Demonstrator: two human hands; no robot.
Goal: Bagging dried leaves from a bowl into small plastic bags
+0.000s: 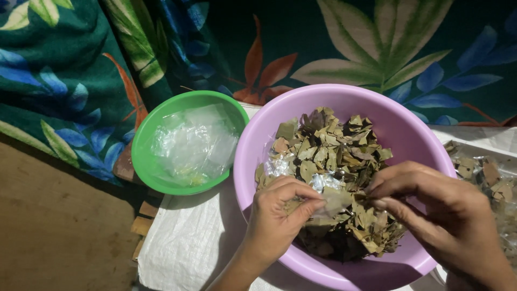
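Observation:
A lilac plastic basin (398,129) holds a heap of dried, broken bay leaves (328,156). Over the heap my left hand (280,215) pinches the edge of a small clear plastic pouch (335,200) between thumb and fingers. My right hand (436,207) meets it from the right, fingertips pressed on the pouch's other side, with a leaf piece near them. A few shiny clear pouches lie among the leaves (280,166).
A green bowl (145,161) with several empty clear pouches stands left of the basin. Both rest on a white woven sack (188,242). More leaf-filled pouches (484,172) lie at the right. A leaf-print cloth (70,81) hangs behind; wooden floor at left.

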